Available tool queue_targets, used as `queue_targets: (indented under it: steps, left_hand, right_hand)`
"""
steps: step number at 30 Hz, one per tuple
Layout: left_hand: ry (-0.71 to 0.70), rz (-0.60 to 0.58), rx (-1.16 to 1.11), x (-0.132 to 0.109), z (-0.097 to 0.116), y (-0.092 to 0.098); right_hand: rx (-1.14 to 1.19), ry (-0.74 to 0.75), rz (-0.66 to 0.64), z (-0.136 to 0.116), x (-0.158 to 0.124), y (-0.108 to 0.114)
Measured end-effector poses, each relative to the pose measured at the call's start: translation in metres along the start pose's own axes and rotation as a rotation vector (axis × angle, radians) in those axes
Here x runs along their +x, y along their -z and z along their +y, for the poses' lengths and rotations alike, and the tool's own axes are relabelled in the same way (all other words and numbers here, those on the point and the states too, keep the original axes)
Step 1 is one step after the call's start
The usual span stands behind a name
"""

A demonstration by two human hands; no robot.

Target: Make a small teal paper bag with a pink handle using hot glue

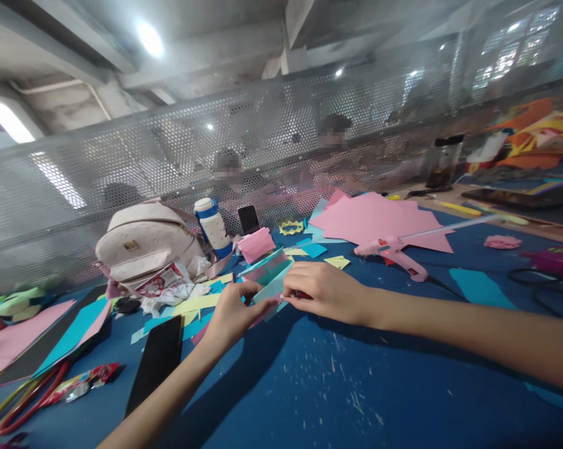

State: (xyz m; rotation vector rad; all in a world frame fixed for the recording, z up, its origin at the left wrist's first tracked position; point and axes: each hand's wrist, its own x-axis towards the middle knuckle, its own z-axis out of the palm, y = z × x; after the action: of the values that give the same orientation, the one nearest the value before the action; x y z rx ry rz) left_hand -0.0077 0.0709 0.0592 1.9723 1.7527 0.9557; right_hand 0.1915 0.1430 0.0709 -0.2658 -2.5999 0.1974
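Observation:
Both my hands meet at the middle of a blue table [309, 386] over a folded piece of light blue and pink paper [270, 277]. My left hand [232, 315] pinches the paper's lower left edge with closed fingers. My right hand [323, 290] lies curled on its right side, fingers pressed onto the paper, with something small and red under them that I cannot make out.
A pink glue gun [393, 252] lies right of my hands by a big pink sheet [375, 218]. A white backpack [143, 240], a bottle [213, 226] and a phone [249, 219] stand behind. Another phone [156, 362], scissors [24, 399] and paper scraps lie left. A perforated metal screen [122, 162] backs the table; people sit behind it.

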Motion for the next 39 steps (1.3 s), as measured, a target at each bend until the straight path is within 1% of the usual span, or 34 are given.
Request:
queue_targets:
  steps: [6, 16, 20, 26, 32, 36, 39]
  left_hand:
    - [-0.006, 0.0, 0.027, -0.003, 0.0018, -0.0007]
    - [-0.02, -0.029, -0.031, -0.0032, 0.0026, -0.0003]
    - [-0.013, -0.004, -0.002, -0.0028, 0.0019, -0.0002]
    - [-0.01, -0.022, 0.003, -0.0035, 0.0016, -0.0025]
    - [-0.005, 0.011, -0.005, -0.0006, 0.0027, 0.0031]
    - [-0.006, -0.008, -0.037, -0.0008, 0.0047, 0.0044]
    - [-0.004, -0.002, -0.034, -0.0007, 0.0053, 0.0048]
  right_hand:
    - [0.008, -0.012, -0.007, -0.0002, -0.0002, 0.0008]
    - [0.003, -0.011, -0.004, -0.0006, 0.0005, 0.0023]
    - [0.013, -0.003, -0.002, -0.0006, 0.0007, 0.0034]
    - [-0.008, 0.003, -0.016, -0.0012, -0.0004, 0.0013]
    - [-0.013, 0.025, -0.017, -0.0031, -0.0002, 0.0049]
    - [-0.048, 0.027, -0.015, -0.0041, -0.0009, 0.0038]
    - [-0.029, 0.029, -0.016, -0.0036, -0.0008, 0.0044]
